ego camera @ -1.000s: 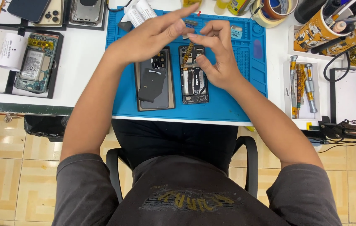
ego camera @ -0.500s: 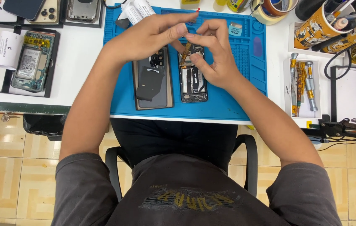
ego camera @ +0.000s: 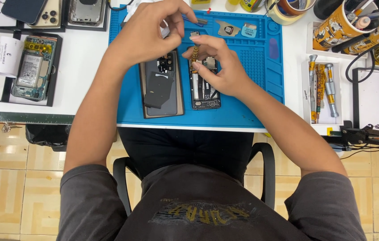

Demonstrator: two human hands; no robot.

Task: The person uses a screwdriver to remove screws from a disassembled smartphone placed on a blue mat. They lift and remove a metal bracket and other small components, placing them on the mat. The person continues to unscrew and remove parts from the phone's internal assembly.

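Note:
An opened black phone [ego camera: 205, 94] lies on the blue work mat [ego camera: 252, 107], with its dark back cover [ego camera: 162, 91] beside it on the left. My right hand [ego camera: 223, 67] rests over the phone's upper half and pinches a thin gold flex strip [ego camera: 194, 54] between thumb and forefinger. My left hand [ego camera: 151, 33] hovers above the back cover's top end. Its fingers are pinched on a slim blue-grey tool [ego camera: 195, 19] that looks like tweezers and points right. The phone's top end is hidden under my right hand.
Small loose parts [ego camera: 228, 29] lie at the mat's far edge. A tray of screwdrivers [ego camera: 322, 85] stands at the right, cups of tools [ego camera: 339, 22] behind it. Another open phone [ego camera: 32, 68] sits in a black tray at the left, more phones [ego camera: 55, 12] at the back left.
Both hands have come down from the mat's far edge toward the opened phone. My right hand now sits on the phone with the gold strip between its fingers.

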